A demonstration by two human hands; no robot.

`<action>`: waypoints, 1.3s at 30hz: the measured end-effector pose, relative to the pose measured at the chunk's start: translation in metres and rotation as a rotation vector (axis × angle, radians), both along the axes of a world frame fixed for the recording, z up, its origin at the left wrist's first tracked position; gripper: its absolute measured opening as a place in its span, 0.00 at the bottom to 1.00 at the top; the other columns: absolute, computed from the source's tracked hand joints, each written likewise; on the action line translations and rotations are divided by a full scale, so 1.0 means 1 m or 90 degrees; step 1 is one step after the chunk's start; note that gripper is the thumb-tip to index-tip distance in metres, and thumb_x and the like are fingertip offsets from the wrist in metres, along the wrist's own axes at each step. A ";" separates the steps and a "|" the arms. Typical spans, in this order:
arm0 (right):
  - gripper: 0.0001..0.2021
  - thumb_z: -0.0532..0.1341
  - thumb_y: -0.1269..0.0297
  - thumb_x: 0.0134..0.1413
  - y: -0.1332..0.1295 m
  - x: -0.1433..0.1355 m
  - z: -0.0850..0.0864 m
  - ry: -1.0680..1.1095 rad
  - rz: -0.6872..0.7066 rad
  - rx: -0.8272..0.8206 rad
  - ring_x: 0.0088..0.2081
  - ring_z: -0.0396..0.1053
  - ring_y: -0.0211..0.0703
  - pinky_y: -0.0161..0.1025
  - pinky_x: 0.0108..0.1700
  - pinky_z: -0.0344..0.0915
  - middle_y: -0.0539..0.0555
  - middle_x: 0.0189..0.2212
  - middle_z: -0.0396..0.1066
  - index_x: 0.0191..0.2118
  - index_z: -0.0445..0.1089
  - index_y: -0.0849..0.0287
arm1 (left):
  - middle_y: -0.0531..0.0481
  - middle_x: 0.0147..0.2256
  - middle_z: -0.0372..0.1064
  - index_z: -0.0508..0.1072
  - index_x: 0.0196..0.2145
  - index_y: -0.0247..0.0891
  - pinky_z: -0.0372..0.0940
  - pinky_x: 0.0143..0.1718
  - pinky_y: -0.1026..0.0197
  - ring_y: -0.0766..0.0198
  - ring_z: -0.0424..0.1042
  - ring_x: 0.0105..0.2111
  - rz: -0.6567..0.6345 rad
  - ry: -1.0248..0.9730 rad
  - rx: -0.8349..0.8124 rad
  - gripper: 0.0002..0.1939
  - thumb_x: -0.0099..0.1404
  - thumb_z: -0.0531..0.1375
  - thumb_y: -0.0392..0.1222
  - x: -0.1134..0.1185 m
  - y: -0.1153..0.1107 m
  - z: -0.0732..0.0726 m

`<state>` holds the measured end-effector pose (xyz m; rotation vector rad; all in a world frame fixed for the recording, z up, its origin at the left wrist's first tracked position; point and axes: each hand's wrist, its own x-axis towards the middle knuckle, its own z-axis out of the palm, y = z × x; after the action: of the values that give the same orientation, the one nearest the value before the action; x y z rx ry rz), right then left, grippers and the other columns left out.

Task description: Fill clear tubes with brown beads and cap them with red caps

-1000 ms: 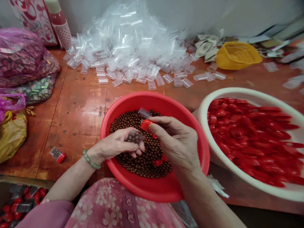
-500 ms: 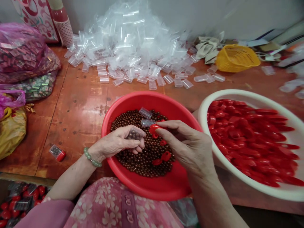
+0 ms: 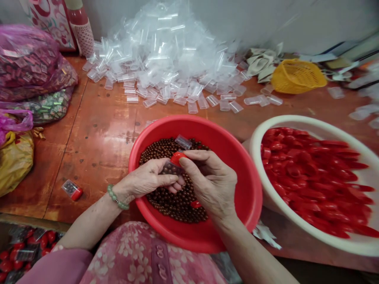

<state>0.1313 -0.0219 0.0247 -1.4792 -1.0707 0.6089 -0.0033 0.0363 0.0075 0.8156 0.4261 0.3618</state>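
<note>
Over the red basin (image 3: pixel 251 197), my left hand (image 3: pixel 148 177) is closed around a clear plastic container (image 3: pixel 171 169) filled with brown beads. My right hand (image 3: pixel 211 179) pinches a red cap (image 3: pixel 178 157) between thumb and forefinger, right at the container's open end; whether it is pressed fully on I cannot tell. Beneath both hands lie many small brown beads (image 3: pixel 177 209) in the basin. Among them rest an empty clear container (image 3: pixel 183 142) and a red cap (image 3: pixel 195 204), partly hidden by my right hand.
A white basin (image 3: pixel 257 157) of red caps (image 3: pixel 314 177) stands at right. Clear containers (image 3: pixel 166 59) are heaped along the wall, beside a yellow basket (image 3: pixel 298 77). Left are a purple bag (image 3: pixel 28 59) and a capped, filled container (image 3: pixel 72 189). Finished-looking containers (image 3: pixel 25 252) fill a box lower left.
My right hand has moved left, bringing the red cap from beside the bead-filled container onto its end. The left hand stays nearly in place. The view has shifted slightly.
</note>
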 end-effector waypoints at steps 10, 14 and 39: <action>0.03 0.66 0.64 0.51 -0.001 -0.001 -0.011 0.006 -0.043 0.036 0.34 0.73 0.40 0.41 0.39 0.72 0.51 0.31 0.75 0.32 0.72 0.55 | 0.51 0.29 0.67 0.67 0.33 0.33 0.63 0.34 0.64 0.70 0.67 0.29 0.005 0.022 0.048 0.14 0.58 0.65 0.46 0.000 -0.002 0.003; 0.03 0.67 0.66 0.51 -0.002 -0.001 -0.011 0.005 -0.044 0.056 0.34 0.73 0.40 0.40 0.39 0.72 0.51 0.32 0.75 0.33 0.73 0.55 | 0.53 0.28 0.66 0.66 0.35 0.34 0.62 0.33 0.64 0.71 0.65 0.28 0.001 0.014 0.060 0.13 0.58 0.64 0.44 0.000 -0.001 0.003; 0.05 0.63 0.61 0.56 0.001 0.020 -0.001 -0.088 0.177 -0.058 0.27 0.71 0.38 0.37 0.31 0.69 0.50 0.27 0.74 0.33 0.73 0.56 | 0.50 0.21 0.66 0.70 0.27 0.32 0.58 0.20 0.68 0.72 0.64 0.18 -0.071 0.112 -0.154 0.42 0.60 0.38 0.75 0.007 0.004 -0.002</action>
<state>0.1512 -0.0208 0.0236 -1.4794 -1.3871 0.7666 0.0041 0.0405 0.0059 0.6342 0.5736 0.1313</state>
